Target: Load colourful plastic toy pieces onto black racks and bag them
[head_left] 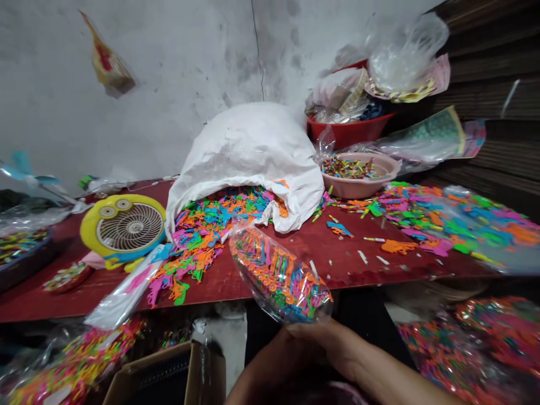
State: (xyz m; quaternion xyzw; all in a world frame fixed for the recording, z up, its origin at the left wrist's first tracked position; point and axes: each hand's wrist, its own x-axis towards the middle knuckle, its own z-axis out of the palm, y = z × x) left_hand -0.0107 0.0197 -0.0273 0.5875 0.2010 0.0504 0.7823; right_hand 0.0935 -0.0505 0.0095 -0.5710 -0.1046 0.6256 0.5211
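A clear plastic bag [280, 273] packed with small colourful plastic toy pieces slants from the table edge toward me. Both hands are at its near end. My left hand [291, 346] is closed against the bottom of the bag, its fingers mostly hidden. My right hand [327, 337] curls round the same end from the right, fingers partly out of sight. Just beyond the bag, a big white sack [253, 146] lies with its mouth toward me, and a heap of loose toy pieces [202, 230] in orange, pink, green and blue spills from it.
A yellow fan [130, 228] stands left on the red table [270, 242]. At the right are a pink basin [358, 180] of small pieces, a red basin [350, 130] and more toy pieces [455, 216]. Below sit a cardboard box [202, 371] and filled bags [476, 343].
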